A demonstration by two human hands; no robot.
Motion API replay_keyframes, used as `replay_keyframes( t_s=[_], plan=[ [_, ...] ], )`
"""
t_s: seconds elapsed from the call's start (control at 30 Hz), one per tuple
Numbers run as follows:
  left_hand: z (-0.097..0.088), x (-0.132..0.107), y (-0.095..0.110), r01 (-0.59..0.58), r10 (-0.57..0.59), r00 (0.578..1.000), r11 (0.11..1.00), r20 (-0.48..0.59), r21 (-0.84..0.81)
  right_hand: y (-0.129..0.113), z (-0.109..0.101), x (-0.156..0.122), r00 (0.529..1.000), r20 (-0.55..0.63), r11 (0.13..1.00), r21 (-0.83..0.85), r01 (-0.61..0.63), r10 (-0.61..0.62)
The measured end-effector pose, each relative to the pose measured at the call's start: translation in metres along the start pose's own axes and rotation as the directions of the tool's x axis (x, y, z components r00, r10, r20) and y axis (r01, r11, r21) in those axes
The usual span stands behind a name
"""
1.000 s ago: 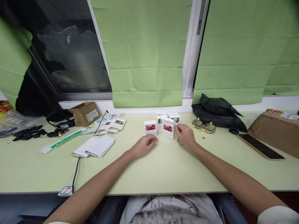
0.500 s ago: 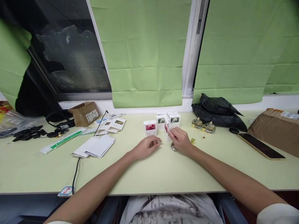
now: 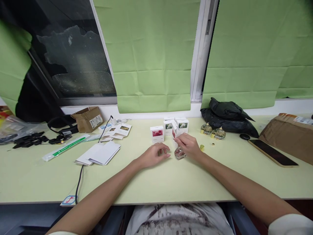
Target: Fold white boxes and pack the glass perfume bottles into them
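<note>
Tabletop: smooth pale yellow-green surface (image 3: 156,184) below light-green cloth curtains (image 3: 153,58).
Glass bottle: small rounded clear-glass bottle (image 3: 179,154) on the table, tilted, just below the right hand's (image 3: 187,146) fingertips; a second ago that hand covered most of it; now much of its body shows on the left of the hand.
Right hand: fingers curled together beside the bottle; whether they grip it, I cannot tell.
Left hand: left hand (image 3: 154,154) loosely curved and unclosed, with a gap between thumb and fingers, near the bottle but apart from it; it has shifted slightly rightward.
Pink-picture boxes: upright white cardboard box with a pink flower picture (image 3: 156,134) unmoved behind the left hand; second white box with a pink side (image 3: 175,128) turned from its earlier, camera-facing stance, its lower part behind the right hand.
Gold cap: small shiny gold-coloured cap (image 3: 201,148) now visible just right of the right hand; it was out of sight a second ago.
Hard to make out: white boxes with white-flower pictures (image 3: 183,125), partly overlapped; brown cardboard package (image 3: 286,137), cut off at the right edge.
</note>
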State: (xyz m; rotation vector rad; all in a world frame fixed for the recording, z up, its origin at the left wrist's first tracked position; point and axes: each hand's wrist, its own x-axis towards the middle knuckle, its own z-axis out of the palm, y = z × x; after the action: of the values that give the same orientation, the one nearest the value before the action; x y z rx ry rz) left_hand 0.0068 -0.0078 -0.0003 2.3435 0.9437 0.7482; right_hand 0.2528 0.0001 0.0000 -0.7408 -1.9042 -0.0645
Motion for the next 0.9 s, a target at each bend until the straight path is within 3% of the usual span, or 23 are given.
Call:
replay_keyframes(
  t_s=[0.33, 0.67, 0.8, 0.9],
  plan=[
    [0.0, 0.0, 0.005, 0.002, -0.002, 0.999, 1.0, 0.033, -0.006, -0.021, 0.003, 0.004, 0.994, 0.031, 0.971, 0.21, -0.112, 0.108],
    [0.003, 0.001, 0.008, -0.041, 0.039, 0.998, 0.999, 0.041, 0.026, -0.026, 0.007, 0.001, 0.951, 0.21, 0.858, 0.418, -0.299, 0.229],
    [0.004, 0.001, 0.005, -0.027, 0.026, 0.999, 0.999, 0.023, 0.034, -0.026, 0.006, 0.0, 0.956, 0.221, 0.892, 0.365, -0.266, 0.194],
    [0.002, 0.001, 0.005, 0.004, -0.004, 1.0, 0.998, 0.007, 0.057, -0.019, 0.004, 0.0, 0.982, 0.14, 0.97, 0.186, -0.156, 0.131]
  ],
)
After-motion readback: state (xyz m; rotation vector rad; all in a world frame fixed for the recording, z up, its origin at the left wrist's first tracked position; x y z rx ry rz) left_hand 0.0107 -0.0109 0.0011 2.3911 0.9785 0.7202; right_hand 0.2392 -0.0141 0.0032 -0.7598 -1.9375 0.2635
